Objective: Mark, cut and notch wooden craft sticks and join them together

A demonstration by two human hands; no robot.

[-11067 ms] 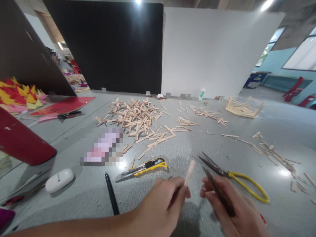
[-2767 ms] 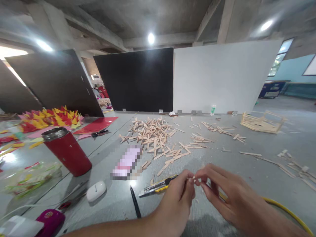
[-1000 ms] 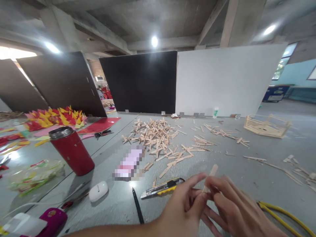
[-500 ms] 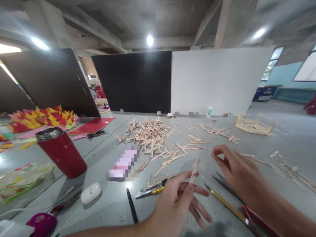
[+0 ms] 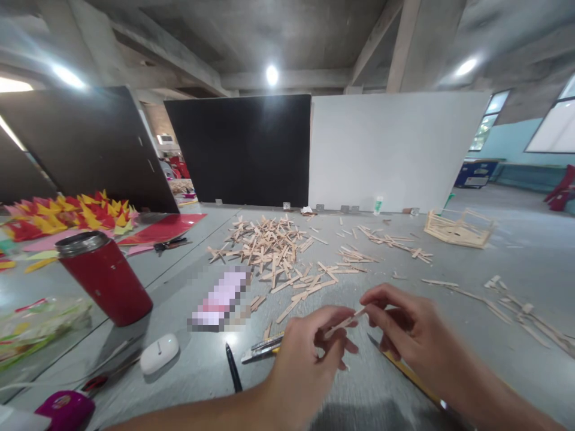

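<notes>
Between my hands is a narrow wooden craft stick (image 5: 345, 323), tilted up to the right. My left hand (image 5: 308, 347) grips its lower part between thumb and fingers, the other fingers loosely curled. At the stick's upper right end, the fingertips of my right hand (image 5: 411, 326) are pinched together on it. A box cutter (image 5: 263, 348) lies partly hidden behind my left hand, with a black pen (image 5: 233, 366) to its left. Under my right forearm runs a slim gold-coloured tool (image 5: 415, 378), mostly covered. Beyond my hands spreads a heap of craft sticks (image 5: 269, 245).
A red flask (image 5: 105, 278), a white earbud case (image 5: 160, 353) and a blurred-out phone-like item (image 5: 220, 299) stand or lie left. A stick-built frame (image 5: 458, 230) sits at the far right, before a white panel (image 5: 386, 149). Loose sticks (image 5: 485, 302) lie at right.
My right hand has moved left and down to the stick, its fingertips now on the end. The stick, upright before, has tipped over toward the right in my left hand.
</notes>
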